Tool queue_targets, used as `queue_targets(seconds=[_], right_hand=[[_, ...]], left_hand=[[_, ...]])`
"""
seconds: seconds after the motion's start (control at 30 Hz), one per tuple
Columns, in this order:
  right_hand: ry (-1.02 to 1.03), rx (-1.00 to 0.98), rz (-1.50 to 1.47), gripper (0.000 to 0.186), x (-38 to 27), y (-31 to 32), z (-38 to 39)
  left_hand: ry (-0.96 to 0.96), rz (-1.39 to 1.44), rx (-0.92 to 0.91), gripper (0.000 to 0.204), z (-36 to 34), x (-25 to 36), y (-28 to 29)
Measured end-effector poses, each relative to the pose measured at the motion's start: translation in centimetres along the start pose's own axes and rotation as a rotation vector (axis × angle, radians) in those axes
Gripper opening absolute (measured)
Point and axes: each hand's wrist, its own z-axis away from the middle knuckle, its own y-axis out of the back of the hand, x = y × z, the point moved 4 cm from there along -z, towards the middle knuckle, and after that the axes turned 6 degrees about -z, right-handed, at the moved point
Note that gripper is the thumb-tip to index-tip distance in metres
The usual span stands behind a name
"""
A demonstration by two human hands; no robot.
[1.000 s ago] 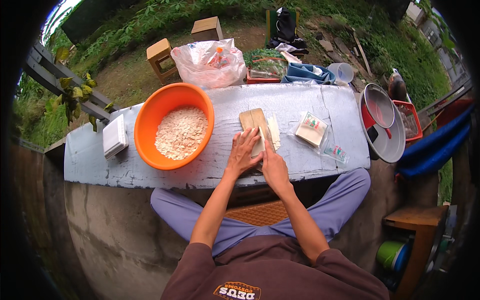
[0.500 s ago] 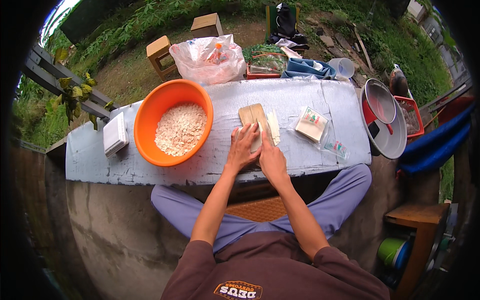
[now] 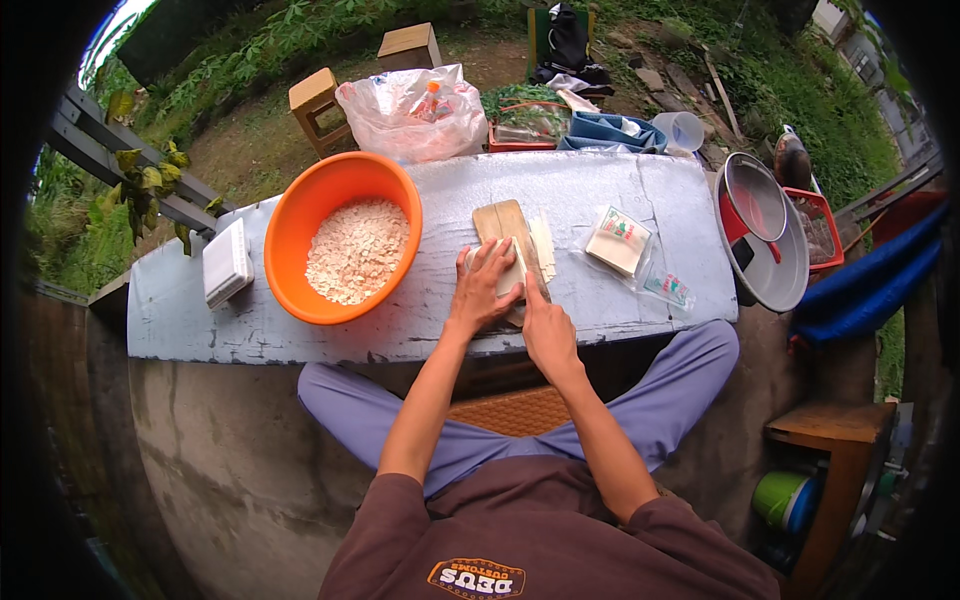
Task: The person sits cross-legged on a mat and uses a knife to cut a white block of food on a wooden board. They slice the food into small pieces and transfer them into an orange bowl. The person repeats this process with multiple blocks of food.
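A small wooden cutting board point(image 3: 497, 220) lies near the table's front edge. My left hand point(image 3: 482, 285) presses a pale stack of thin, flat wrappers point(image 3: 509, 276) onto it, fingers bent over the top and thumb at the near side. Closed beside it, my right hand point(image 3: 550, 330) grips a knife point(image 3: 524, 258), its index finger pointing forward along it; the handle is hidden and little of the blade shows. Cut pale strips point(image 3: 543, 245) lie along the board's right edge. Farther right sits an opened clear packet point(image 3: 618, 243) of square wrappers.
An orange basin point(image 3: 277, 240) with pale flakes point(image 3: 357, 250) stands left, beside a white plastic box point(image 3: 228, 264). Behind the silvery table point(image 3: 580, 170) are a plastic bag point(image 3: 410, 120) and greens point(image 3: 525, 108). A metal basin point(image 3: 780, 285) with a strainer point(image 3: 757, 195) sits right.
The whole view has shifted slightly. My right hand has drawn a little back toward me along the board; my left hand stays on the wrappers.
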Motion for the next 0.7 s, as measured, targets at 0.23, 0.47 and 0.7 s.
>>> queue_targets(seconds=[0.23,0.47,0.7], right_hand=[[0.011,0.016,0.006,0.05,0.9,0.0,1.9],[-0.002,-0.01,0.033,0.054,1.3,0.0,3.2],[-0.013,-0.024,0.042,0.058,2.4,-0.4,4.4]], left_hand=[[0.0,-0.023,0.03,0.05,0.1,-0.1,-0.2],[0.014,-0.026,0.028,0.049,0.0,0.1,-0.2],[0.027,-0.032,0.049,0.05,0.1,0.2,-0.4]])
